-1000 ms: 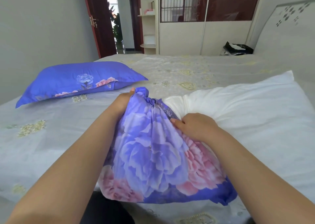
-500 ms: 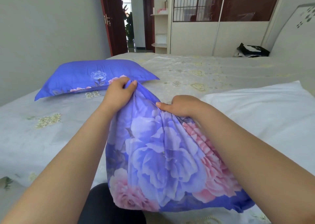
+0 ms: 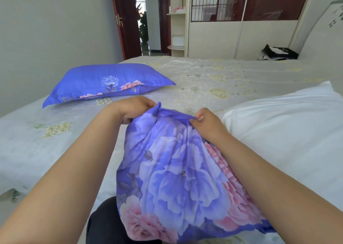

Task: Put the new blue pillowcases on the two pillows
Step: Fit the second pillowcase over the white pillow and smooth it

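Note:
A blue pillowcase (image 3: 174, 173) printed with large blue and pink flowers hangs bunched in front of me. My left hand (image 3: 132, 108) grips its top edge on the left. My right hand (image 3: 207, 123) pinches the same edge on the right, so the edge stretches between them. A bare white pillow (image 3: 289, 130) lies on the bed to the right, apart from the case. Another pillow (image 3: 105, 82), covered in a matching blue floral case, lies flat at the far left of the bed.
The bed (image 3: 213, 76) has a pale grey patterned cover. A black and white bag (image 3: 278, 52) sits at its far right by the headboard (image 3: 326, 31). A wardrobe (image 3: 241, 24) and an open doorway (image 3: 146, 20) stand behind. My dark-clad knee (image 3: 104, 223) shows below.
The pillowcase has come off the white pillow's end and been lifted. Both hands moved up and apart along the case's top edge, spreading it.

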`<action>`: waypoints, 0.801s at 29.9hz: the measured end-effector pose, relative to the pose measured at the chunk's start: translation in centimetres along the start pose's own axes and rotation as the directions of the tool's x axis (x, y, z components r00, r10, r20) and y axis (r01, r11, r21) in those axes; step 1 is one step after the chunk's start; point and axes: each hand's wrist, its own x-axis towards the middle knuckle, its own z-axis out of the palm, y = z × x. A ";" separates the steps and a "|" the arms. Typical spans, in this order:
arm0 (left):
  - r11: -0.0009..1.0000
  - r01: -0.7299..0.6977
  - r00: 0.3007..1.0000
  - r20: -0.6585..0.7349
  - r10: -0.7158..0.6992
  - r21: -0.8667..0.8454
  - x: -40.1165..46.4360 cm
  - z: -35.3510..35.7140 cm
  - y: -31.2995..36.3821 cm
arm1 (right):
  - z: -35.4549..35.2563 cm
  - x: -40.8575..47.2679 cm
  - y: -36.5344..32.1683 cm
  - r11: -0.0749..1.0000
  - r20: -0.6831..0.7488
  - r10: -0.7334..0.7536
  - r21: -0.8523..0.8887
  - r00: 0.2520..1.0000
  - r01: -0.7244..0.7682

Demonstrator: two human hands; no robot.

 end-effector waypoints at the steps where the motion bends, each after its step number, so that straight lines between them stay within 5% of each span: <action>1: 0.998 0.000 1.000 0.019 -0.001 0.066 -0.1 0.3 -0.5 | -0.1 -0.8 -0.8 0.993 -0.087 -0.089 -0.088 0.992 0.082; 3: 0.988 -0.004 1.000 -0.003 0.005 0.153 0.0 0.6 -1.0 | 0.2 -2.5 -2.9 0.880 -0.289 -0.432 -0.343 0.854 0.329; 4: 0.985 0.008 0.999 -0.034 -0.002 0.173 -0.1 0.6 -0.9 | 0.4 -3.5 -4.1 0.802 -0.327 -0.567 -0.427 0.756 0.417; 5: 0.981 0.011 0.998 -0.056 0.000 0.193 -0.2 0.6 -0.8 | 0.8 -4.5 -5.3 0.757 -0.281 -0.615 -0.471 0.737 0.452; 8: 0.942 0.010 0.996 -0.088 0.021 0.334 -0.2 0.5 -0.7 | 2.9 -6.3 -7.2 0.699 0.021 -0.491 -0.587 0.871 0.408; 10: 0.891 0.014 0.994 -0.103 0.036 0.453 -0.4 0.5 -0.8 | 3.6 -6.6 -7.1 0.692 0.039 -0.478 -0.598 0.877 0.404; 15: 0.924 -0.081 0.995 -0.019 0.094 0.373 -1.5 -0.4 -1.6 | 1.6 -6.7 -6.4 0.888 -0.074 -0.413 -0.256 0.908 0.383; 20: 0.971 -0.157 0.988 0.035 0.153 0.181 -1.4 -0.5 -3.0 | 0.5 -6.0 -4.0 0.958 -0.176 -0.218 0.150 0.960 0.245; 22: 0.975 -0.190 0.982 0.021 0.189 0.118 -1.5 0.1 -2.6 | 0.5 -5.5 -3.4 0.865 -0.149 -0.022 0.493 0.989 0.094; 24: 0.974 -0.223 0.975 0.028 0.222 0.032 -1.7 0.5 -2.4 | 0.5 -5.4 -3.2 0.556 0.071 0.148 0.819 0.986 -0.143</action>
